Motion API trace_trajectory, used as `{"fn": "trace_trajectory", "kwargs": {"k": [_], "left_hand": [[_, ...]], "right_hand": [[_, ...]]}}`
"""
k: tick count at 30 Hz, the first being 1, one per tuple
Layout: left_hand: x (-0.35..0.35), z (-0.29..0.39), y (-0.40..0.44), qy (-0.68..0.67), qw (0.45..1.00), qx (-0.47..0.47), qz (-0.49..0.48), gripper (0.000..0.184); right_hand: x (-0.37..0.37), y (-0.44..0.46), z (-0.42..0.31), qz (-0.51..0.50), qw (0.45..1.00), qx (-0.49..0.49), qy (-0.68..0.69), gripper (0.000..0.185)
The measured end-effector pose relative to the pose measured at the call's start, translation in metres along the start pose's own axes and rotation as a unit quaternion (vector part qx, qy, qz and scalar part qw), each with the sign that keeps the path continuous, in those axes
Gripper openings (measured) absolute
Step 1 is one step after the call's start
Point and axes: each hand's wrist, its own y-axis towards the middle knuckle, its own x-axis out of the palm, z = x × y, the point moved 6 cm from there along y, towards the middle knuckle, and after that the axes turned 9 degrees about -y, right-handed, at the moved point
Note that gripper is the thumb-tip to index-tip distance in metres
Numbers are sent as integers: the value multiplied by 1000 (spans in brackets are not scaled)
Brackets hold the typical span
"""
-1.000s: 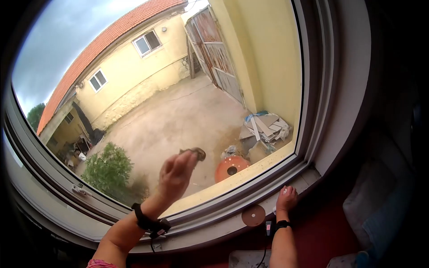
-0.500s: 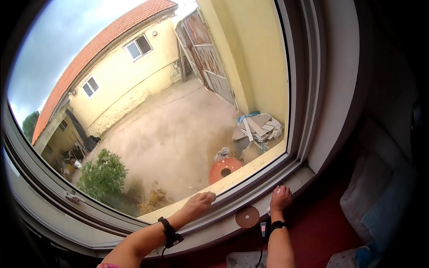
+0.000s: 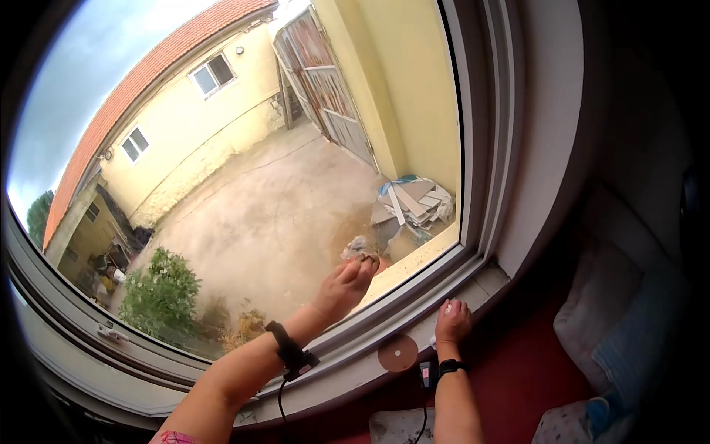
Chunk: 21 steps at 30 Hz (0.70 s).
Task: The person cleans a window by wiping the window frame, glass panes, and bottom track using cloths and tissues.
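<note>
My left hand [image 3: 346, 285] is raised at the window glass [image 3: 244, 200], its fingers bent together at the tips. Whatever they may hold is too small to make out. On the inner sill [image 3: 333, 385] rests my right hand [image 3: 453, 321], closed around a slim white object that shows a little at both ends of the fist. Just left of it lies a brown round disc [image 3: 398, 354] with a pale centre. Each wrist wears a black band with a small cabled device.
The window frame [image 3: 414, 288] runs along the sill. Below are a red surface [image 3: 510, 362] and pillows or cloths [image 3: 599, 318] at the right. Outside stand a bush [image 3: 159, 292], a rusty gate [image 3: 325, 81] and a pile of boards [image 3: 418, 201].
My left hand has moved up and slightly right, from the lower window edge onto the glass area. My right hand stays at the sill. The whole view has shifted slightly.
</note>
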Motion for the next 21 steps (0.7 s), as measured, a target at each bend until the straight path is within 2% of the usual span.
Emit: {"fn": "trace_trajectory", "kwargs": {"k": [2, 4, 6, 7, 8, 11, 13, 14, 16, 18, 20, 21], "left_hand": [[67, 20, -82, -70, 981, -40, -175, 30], [66, 27, -116, -77, 982, 0, -171, 29], [22, 11, -87, -116, 980, -59, -151, 29], [-10, -3, -63, -81, 989, -90, -86, 37], [-55, -14, -22, -18, 997, -80, 2, 37], [-166, -49, 74, 136, 956, -116, 232, 32], [-179, -64, 101, 172, 925, -113, 320, 32], [-165, -61, 107, 168, 926, -93, 325, 33], [-104, -45, 110, 86, 964, -65, 244, 36], [-28, -21, 83, 11, 996, -22, 89, 39], [58, 3, 22, -9, 997, 6, -70, 45], [76, 17, -11, -20, 993, 25, -109, 45]], "right_hand": [[2, 4, -1, 18, 1000, -17, 8, 16], [4, 3, -1, 15, 1000, -13, 6, 17], [3, 3, -1, 25, 1000, -11, 6, 17], [3, 5, -3, 25, 1000, -11, 6, 17], [1, 5, -4, 21, 1000, -10, 4, 18], [3, 4, -2, 20, 1000, -5, -2, 19], [5, 3, -1, 19, 1000, 1, -1, 19], [5, 4, -2, 20, 1000, 2, -3, 19], [5, 3, -1, 20, 1000, 2, 14, 18], [1, 4, -1, 14, 1000, -2, 8, 17], [2, 1, -2, 8, 1000, -5, 7, 17], [3, 3, -2, 15, 1000, -6, 13, 17]]}}
